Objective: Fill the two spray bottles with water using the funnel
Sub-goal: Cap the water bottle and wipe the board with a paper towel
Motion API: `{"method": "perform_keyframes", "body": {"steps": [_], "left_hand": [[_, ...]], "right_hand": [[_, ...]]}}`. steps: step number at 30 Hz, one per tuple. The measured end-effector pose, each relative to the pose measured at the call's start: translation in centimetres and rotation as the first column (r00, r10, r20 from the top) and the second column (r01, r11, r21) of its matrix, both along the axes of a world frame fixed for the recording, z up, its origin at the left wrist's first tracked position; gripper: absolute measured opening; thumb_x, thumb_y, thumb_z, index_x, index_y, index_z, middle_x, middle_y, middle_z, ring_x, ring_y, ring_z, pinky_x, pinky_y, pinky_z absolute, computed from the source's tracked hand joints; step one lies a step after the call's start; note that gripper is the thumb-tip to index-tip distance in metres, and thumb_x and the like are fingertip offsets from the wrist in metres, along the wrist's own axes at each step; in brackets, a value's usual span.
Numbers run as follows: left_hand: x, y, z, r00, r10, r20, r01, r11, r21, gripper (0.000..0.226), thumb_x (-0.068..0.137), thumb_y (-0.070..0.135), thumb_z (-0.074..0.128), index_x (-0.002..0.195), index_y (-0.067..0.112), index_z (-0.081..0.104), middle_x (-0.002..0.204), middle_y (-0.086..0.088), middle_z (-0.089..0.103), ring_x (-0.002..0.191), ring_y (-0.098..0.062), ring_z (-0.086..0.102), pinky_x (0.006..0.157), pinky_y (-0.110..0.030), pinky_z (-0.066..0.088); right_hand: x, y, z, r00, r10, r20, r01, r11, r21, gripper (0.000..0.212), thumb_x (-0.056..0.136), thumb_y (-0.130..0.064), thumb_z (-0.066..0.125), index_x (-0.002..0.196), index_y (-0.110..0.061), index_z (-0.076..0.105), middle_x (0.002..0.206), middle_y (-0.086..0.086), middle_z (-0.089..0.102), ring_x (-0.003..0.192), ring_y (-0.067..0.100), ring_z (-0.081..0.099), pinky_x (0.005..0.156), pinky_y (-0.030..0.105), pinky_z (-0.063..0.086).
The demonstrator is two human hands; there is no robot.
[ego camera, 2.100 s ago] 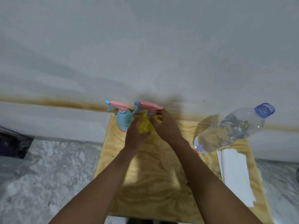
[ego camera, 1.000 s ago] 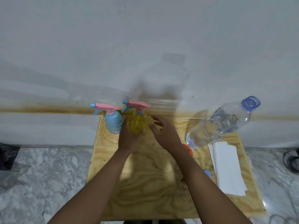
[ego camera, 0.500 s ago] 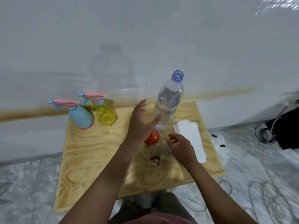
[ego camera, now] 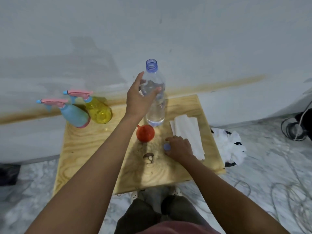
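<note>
Wrapping the open water bottle (ego camera: pixel 154 98) at frame centre, the left hand (ego camera: pixel 138 100) risks tipping it while the right hand (ego camera: pixel 179 147) pinches the cap (ego camera: pixel 167 146), both spray bottles (ego camera: pixel 87 110) standing capped upper left, funnel (ego camera: pixel 145 133) unused.

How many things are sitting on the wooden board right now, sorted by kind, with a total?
Spray bottles: 2, the blue spray bottle and the yellow spray bottle
Water bottles: 1, the clear water bottle, uncapped, with the left hand around it
Funnels: 1, the red funnel
Bottle caps: 1, the blue cap at the right hand
Paper stacks: 1, the white paper
Total: 6
</note>
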State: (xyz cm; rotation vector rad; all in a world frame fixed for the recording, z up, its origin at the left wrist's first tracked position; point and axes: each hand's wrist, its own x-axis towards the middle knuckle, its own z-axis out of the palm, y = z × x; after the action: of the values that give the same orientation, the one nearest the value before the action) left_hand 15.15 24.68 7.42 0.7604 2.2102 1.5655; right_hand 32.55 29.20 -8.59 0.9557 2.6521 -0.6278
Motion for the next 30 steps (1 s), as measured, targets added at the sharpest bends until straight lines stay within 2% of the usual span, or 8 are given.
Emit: {"method": "perform_keyframes", "body": {"steps": [5,8,11,16,19,22,27,30], "left_hand": [[0.2,0.1,0.4,1.000,0.002,-0.006,-0.002,0.999,-0.045,0.084,0.079,0.039,0.081,0.149,0.025,0.037,0.128,0.007,0.052,0.120,-0.012,0.052,0.104,-0.038,0.049],[0.6,0.4,0.8,1.000,0.003,-0.021,-0.005,0.998,-0.067,0.088,0.077,0.044,0.081,0.149,0.023,0.035,0.136,0.007,0.047,0.123,-0.011,0.048,0.107,-0.036,0.046],[0.8,1.0,1.2,0.994,0.041,-0.099,-0.044,0.998,-0.038,0.091,0.071,0.053,0.082,0.147,0.024,0.039,0.146,0.005,0.046,0.133,-0.012,0.045,0.111,-0.036,0.042],[0.6,2.0,2.1,0.994,0.070,-0.080,-0.071,0.997,-0.001,0.060,0.073,0.047,0.082,0.123,0.022,0.062,0.126,0.008,0.064,0.119,-0.008,0.055,0.104,-0.034,0.046],[0.7,2.1,2.3,0.993,0.086,-0.085,-0.086,0.996,0.001,0.052,0.075,0.042,0.081,0.119,0.020,0.065,0.119,0.005,0.067,0.114,-0.011,0.059,0.099,-0.032,0.048],[1.0,2.1,2.3,0.992,0.108,-0.064,-0.107,0.994,0.026,0.050,0.075,0.036,0.082,0.120,0.021,0.065,0.117,0.005,0.067,0.112,-0.011,0.059,0.094,-0.026,0.048],[1.1,2.2,2.3,0.993,0.107,-0.056,-0.105,0.993,0.045,0.056,0.075,0.040,0.083,0.126,0.028,0.064,0.118,0.008,0.067,0.110,-0.009,0.059,0.089,-0.020,0.047],[1.3,2.2,2.5,0.991,0.118,-0.055,-0.116,0.992,0.040,0.059,0.075,0.040,0.083,0.129,0.028,0.062,0.117,0.011,0.064,0.109,-0.006,0.056,0.081,-0.007,0.040]], "right_hand": [[0.2,0.7,-0.5,0.995,0.023,-0.098,-0.024,1.000,-0.012,0.031,0.091,-0.035,0.056,0.120,-0.026,0.061,0.122,-0.002,0.061,0.117,0.020,0.055,0.095,0.034,0.034],[0.3,1.5,0.3,0.982,-0.039,-0.185,0.027,0.997,-0.068,0.043,0.087,-0.038,0.060,0.128,-0.023,0.059,0.124,-0.001,0.061,0.117,0.021,0.057,0.097,0.034,0.039],[0.3,2.5,2.1,0.940,-0.116,-0.319,0.072,0.986,-0.148,0.047,0.083,-0.038,0.067,0.125,-0.017,0.062,0.116,0.001,0.063,0.104,0.019,0.063,0.087,0.031,0.048],[-0.9,5.5,9.3,0.753,-0.169,-0.636,0.107,0.985,-0.135,0.028,0.076,-0.033,0.071,0.100,-0.019,0.070,0.089,-0.007,0.062,0.076,0.008,0.058,0.070,0.027,0.049],[-2.0,7.8,14.8,0.608,-0.145,-0.781,0.096,0.989,-0.109,0.026,0.076,-0.029,0.072,0.102,-0.022,0.071,0.085,-0.008,0.062,0.077,0.008,0.057,0.070,0.018,0.043],[-3.4,9.1,20.0,0.548,-0.076,-0.833,0.017,0.997,-0.080,0.025,0.081,-0.029,0.072,0.106,-0.026,0.070,0.093,-0.011,0.063,0.083,0.007,0.060,0.071,0.013,0.042],[-6.7,10.0,24.6,0.642,0.121,-0.758,-0.141,0.989,0.038,0.030,0.087,-0.035,0.065,0.116,-0.029,0.066,0.101,-0.015,0.058,0.086,0.002,0.057,0.073,0.016,0.042],[-7.9,10.2,25.8,0.715,0.226,-0.662,-0.194,0.973,0.122,0.034,0.089,-0.041,0.060,0.121,-0.031,0.063,0.106,-0.017,0.056,0.090,0.001,0.057,0.075,0.021,0.045]]}}
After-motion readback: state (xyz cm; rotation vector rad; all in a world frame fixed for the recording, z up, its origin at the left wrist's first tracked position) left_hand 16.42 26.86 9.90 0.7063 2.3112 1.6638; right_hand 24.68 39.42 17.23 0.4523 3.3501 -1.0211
